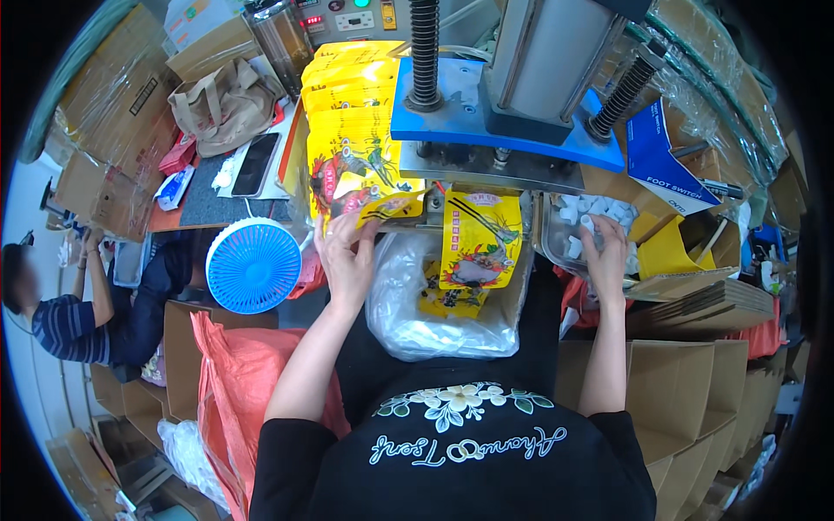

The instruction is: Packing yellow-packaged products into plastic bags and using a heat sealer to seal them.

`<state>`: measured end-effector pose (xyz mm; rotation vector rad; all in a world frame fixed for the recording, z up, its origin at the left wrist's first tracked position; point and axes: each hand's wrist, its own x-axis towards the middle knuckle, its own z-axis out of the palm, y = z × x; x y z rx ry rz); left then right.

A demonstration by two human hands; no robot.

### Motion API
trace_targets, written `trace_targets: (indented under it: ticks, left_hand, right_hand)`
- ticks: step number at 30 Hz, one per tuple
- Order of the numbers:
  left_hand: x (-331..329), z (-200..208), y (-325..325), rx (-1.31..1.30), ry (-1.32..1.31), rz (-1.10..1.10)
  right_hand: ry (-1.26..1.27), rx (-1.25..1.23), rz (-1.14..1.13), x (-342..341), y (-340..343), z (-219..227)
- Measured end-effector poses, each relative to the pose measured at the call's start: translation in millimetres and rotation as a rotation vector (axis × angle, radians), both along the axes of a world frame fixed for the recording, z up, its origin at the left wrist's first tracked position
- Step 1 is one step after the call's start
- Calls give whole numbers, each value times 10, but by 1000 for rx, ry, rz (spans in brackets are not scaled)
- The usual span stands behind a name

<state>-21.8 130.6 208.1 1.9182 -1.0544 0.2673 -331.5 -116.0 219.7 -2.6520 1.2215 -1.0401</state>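
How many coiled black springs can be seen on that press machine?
2. One black spring stands upright left of the grey cylinder; the other spring leans at the blue plate's right end. More may be hidden behind.

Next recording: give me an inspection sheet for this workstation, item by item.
Surface: press machine with blue plate; little bare bench shows.
Job's things: yellow pouch stack; one yellow pouch hanging under the press; tray of white caps; clear bag below.
Clutter: blue fan, phone, beige bag, cardboard boxes.
Hands: left hand holds a pouch by the stack; right hand in the caps.
Cables: nothing seen.
Surroundings: another person at left.
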Motion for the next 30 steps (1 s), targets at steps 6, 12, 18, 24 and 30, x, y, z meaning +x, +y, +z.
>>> trace_targets:
  ticks: [6,12,18,24,30]
  left_hand:
    - [-498,60,25,-109,761,-372]
    - [-785,-253,-49,36,807,-522]
    - [-797,-289,-186,67,1000,-561]
    - [-775,-93,-631,-114,1297,-380]
    - [-661,-85,-880,-227,1516,-360]
  right_hand:
    - [-384,781,213,319,446,399]
    - [28,672,851,665,676,529]
    - [-251,1257,812,752,635,225]
    - [-170,392,145,429,426,315]
    - [284,402,31,-6,280,198]
